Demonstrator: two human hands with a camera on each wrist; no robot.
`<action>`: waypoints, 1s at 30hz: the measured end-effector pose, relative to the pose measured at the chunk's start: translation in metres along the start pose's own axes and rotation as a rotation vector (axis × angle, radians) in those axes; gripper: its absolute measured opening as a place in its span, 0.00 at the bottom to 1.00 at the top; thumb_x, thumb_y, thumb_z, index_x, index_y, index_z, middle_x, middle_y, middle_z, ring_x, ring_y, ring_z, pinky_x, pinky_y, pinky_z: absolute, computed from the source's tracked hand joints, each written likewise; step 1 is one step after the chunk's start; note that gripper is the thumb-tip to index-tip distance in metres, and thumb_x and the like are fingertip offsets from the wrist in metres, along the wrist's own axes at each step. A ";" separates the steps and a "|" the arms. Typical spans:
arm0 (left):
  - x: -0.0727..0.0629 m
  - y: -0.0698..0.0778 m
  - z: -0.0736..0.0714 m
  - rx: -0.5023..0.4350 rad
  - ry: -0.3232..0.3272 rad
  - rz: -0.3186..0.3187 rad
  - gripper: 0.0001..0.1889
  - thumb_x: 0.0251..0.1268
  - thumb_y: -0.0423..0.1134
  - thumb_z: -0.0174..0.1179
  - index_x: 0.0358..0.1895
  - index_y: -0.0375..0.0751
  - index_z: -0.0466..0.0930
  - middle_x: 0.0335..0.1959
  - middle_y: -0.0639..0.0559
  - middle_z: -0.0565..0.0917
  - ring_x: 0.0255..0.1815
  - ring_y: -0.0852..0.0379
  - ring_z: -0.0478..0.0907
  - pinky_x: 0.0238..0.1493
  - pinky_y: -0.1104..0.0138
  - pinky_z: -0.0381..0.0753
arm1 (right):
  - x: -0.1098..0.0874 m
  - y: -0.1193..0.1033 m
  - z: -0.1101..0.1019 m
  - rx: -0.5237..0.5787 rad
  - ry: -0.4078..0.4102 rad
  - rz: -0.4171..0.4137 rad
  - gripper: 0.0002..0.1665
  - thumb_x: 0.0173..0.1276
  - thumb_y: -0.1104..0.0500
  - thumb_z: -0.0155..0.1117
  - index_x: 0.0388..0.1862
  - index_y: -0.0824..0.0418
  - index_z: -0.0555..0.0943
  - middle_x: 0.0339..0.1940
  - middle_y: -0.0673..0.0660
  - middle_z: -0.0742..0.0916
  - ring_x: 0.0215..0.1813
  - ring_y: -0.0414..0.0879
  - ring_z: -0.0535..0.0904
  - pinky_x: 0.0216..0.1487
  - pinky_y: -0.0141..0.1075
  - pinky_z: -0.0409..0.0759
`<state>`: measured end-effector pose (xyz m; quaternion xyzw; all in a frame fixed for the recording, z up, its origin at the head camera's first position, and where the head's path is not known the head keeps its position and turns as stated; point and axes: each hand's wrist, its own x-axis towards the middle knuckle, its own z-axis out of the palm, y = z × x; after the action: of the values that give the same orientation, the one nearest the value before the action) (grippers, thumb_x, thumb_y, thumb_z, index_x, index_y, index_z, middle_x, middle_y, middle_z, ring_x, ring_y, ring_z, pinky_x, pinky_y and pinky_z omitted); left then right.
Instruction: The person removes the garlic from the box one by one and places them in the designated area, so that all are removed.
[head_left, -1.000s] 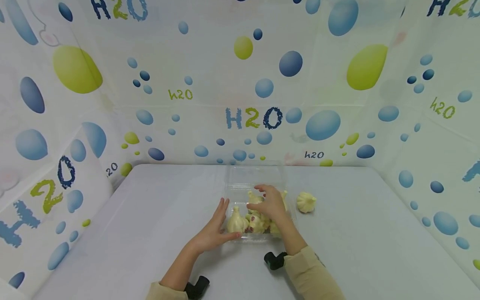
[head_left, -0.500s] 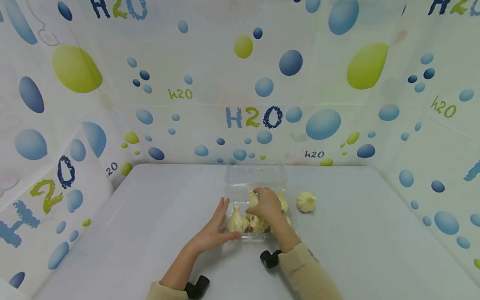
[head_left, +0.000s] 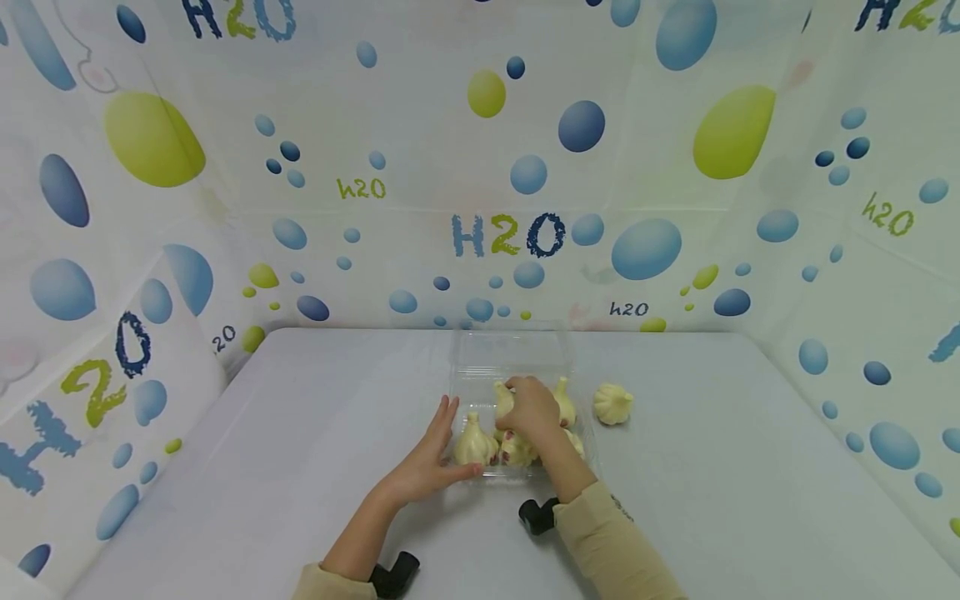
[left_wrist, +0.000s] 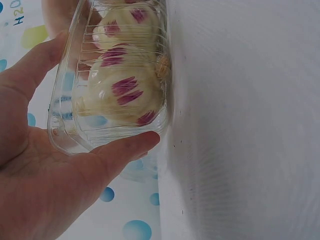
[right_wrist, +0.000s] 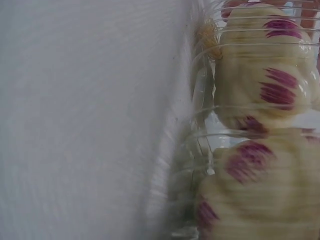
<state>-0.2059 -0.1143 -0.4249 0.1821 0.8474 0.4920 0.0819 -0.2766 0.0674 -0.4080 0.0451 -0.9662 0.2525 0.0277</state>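
A clear plastic clamshell box [head_left: 517, 478] stands on the white table with several pale garlic bulbs in it, among them one at the front left [head_left: 474, 442]. My left hand [head_left: 426, 468] rests on the box's near left corner, thumb along the front and straight fingers up the left side. Seen from the left wrist, that thumb lies against the ribbed wall, behind which purple-streaked garlic bulbs [left_wrist: 125, 85] show. My right hand [head_left: 536, 412] reaches into the box, curled fingers gripping a garlic bulb [head_left: 503, 403] near the middle; the palm hides part of it.
The box's transparent lid [head_left: 513, 350] lies folded open toward the back. One loose garlic bulb [head_left: 612, 404] sits on the table [head_left: 697, 467], right of the box. Patterned sheeting [head_left: 420, 167] rises behind and at both sides. Black wrist-worn pieces [head_left: 395, 575] jut out near the sleeves.
My right hand has lowered into the box and its spread fingers have closed round a garlic bulb, which has shifted slightly left. The left hand stays in place.
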 end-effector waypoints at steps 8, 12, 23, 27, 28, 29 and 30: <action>0.000 -0.001 0.000 0.012 0.005 0.000 0.54 0.52 0.46 0.67 0.73 0.44 0.35 0.73 0.41 0.32 0.71 0.38 0.39 0.63 0.43 0.50 | 0.000 0.001 0.000 0.022 0.004 0.000 0.35 0.36 0.57 0.80 0.48 0.62 0.79 0.45 0.60 0.82 0.48 0.55 0.76 0.46 0.45 0.75; 0.000 -0.002 0.000 0.008 0.001 0.004 0.53 0.53 0.46 0.66 0.73 0.44 0.34 0.72 0.40 0.31 0.70 0.36 0.41 0.62 0.43 0.53 | -0.001 0.002 0.001 0.049 0.009 -0.004 0.35 0.37 0.57 0.79 0.48 0.63 0.80 0.45 0.61 0.82 0.48 0.55 0.76 0.48 0.46 0.74; 0.000 -0.002 0.000 -0.003 -0.005 0.010 0.54 0.52 0.48 0.67 0.73 0.44 0.34 0.72 0.41 0.31 0.70 0.35 0.42 0.60 0.44 0.58 | -0.005 0.006 0.002 0.145 0.029 -0.025 0.36 0.37 0.56 0.78 0.49 0.65 0.79 0.46 0.61 0.82 0.50 0.55 0.75 0.52 0.47 0.72; 0.000 -0.002 0.000 -0.012 -0.008 0.013 0.54 0.52 0.48 0.66 0.73 0.44 0.33 0.72 0.40 0.30 0.69 0.34 0.43 0.59 0.44 0.59 | -0.008 0.009 0.001 0.212 0.046 -0.024 0.37 0.37 0.55 0.78 0.50 0.65 0.79 0.48 0.60 0.82 0.51 0.55 0.75 0.52 0.48 0.72; 0.000 -0.002 0.000 -0.017 -0.011 0.013 0.54 0.53 0.47 0.66 0.73 0.44 0.33 0.72 0.40 0.30 0.69 0.34 0.43 0.59 0.44 0.60 | -0.008 0.009 0.000 0.234 0.055 -0.021 0.37 0.37 0.56 0.78 0.50 0.65 0.79 0.49 0.60 0.82 0.51 0.55 0.75 0.52 0.49 0.72; 0.000 -0.003 0.000 -0.021 -0.013 0.012 0.54 0.53 0.47 0.66 0.73 0.44 0.33 0.72 0.40 0.30 0.69 0.33 0.44 0.59 0.44 0.61 | -0.008 0.010 0.000 0.252 0.064 -0.023 0.37 0.37 0.56 0.78 0.50 0.66 0.79 0.49 0.60 0.82 0.51 0.55 0.75 0.52 0.48 0.72; 0.001 -0.003 0.000 -0.022 -0.014 0.011 0.54 0.53 0.47 0.66 0.73 0.44 0.33 0.72 0.40 0.30 0.69 0.33 0.44 0.58 0.44 0.61 | -0.009 0.010 -0.001 0.268 0.072 -0.026 0.37 0.37 0.56 0.78 0.50 0.66 0.79 0.49 0.60 0.82 0.51 0.55 0.76 0.52 0.48 0.73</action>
<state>-0.2070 -0.1153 -0.4272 0.1893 0.8403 0.5004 0.0871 -0.2690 0.0772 -0.4128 0.0517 -0.9215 0.3802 0.0596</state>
